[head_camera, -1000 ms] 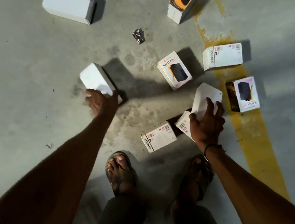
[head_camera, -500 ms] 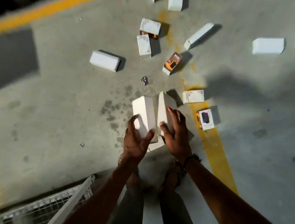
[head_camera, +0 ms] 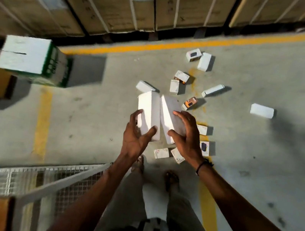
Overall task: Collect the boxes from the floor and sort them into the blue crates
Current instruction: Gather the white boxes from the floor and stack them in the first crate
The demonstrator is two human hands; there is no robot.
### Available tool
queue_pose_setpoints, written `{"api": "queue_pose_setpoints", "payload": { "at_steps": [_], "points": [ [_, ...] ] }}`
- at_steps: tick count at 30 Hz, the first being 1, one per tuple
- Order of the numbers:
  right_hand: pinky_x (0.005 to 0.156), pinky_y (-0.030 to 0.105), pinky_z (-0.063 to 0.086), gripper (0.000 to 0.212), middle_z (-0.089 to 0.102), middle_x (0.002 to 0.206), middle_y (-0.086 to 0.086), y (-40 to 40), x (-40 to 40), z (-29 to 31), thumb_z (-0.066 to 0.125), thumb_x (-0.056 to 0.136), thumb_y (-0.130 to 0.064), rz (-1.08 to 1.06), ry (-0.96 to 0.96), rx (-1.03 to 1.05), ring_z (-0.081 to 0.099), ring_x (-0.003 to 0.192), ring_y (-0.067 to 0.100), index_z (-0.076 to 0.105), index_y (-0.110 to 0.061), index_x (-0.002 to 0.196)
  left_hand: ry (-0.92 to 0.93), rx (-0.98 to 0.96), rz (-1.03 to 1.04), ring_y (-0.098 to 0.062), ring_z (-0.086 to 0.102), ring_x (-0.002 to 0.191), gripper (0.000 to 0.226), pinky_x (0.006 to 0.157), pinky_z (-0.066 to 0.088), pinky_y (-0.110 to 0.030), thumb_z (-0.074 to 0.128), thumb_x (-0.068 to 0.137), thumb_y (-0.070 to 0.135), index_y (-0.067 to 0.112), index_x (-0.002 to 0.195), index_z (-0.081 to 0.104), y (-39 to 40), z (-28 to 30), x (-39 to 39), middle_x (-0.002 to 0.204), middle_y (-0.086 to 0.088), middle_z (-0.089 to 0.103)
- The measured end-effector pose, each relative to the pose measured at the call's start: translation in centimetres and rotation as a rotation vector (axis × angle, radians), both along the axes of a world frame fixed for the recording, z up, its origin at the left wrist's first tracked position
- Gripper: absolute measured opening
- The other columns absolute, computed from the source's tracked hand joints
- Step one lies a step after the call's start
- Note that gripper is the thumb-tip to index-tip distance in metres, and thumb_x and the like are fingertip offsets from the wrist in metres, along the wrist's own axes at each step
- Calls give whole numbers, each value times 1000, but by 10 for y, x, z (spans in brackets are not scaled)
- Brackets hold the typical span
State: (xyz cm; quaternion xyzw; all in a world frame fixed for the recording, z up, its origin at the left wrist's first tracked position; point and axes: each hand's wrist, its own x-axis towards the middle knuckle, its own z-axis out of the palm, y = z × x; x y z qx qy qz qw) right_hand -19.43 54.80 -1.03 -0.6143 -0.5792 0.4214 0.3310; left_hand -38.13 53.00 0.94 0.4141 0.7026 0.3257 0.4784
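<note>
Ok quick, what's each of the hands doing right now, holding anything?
Left hand: grips a plain white box, thumb and fingers curled round its near end.
Right hand: grips a second white box, beside the first.

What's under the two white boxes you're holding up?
Left hand and right hand hold two white boxes above the floor; whatever lies directly beneath them is hidden.

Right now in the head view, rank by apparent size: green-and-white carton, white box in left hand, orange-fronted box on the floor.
1. green-and-white carton
2. white box in the left hand, nearer the camera, so true size is unsure
3. orange-fronted box
</note>
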Motion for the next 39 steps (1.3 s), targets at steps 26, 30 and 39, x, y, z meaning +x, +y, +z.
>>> {"api": "queue_pose_setpoints", "payload": {
  "at_steps": [26,30,39],
  "points": [
    [97,52,53,67,54,143,-10,-243,-96,241,77,72,-28,1141,343,322,52,135,18,59,-21,136,472,313,1206,1,54,119,82,90,51,-24,84,75,48,39,143,39,-405,238,50,134,23,50],
    [97,52,53,70,55,142,-10,-323,-99,251,83,71,-18,1286,385,358,50,137,15,59,-21,137,542,320,1349,-5,57,120,84,90,57,-25,82,74,55,33,144,41,-491,252,82,135,13,55],
    [108,49,47,70,55,142,-3,-482,-95,268,85,69,-23,1529,494,384,48,138,15,61,-19,134,648,342,1685,1,58,118,78,85,52,-11,86,77,44,31,139,41,-648,275,146,129,19,54]
  ]
}}
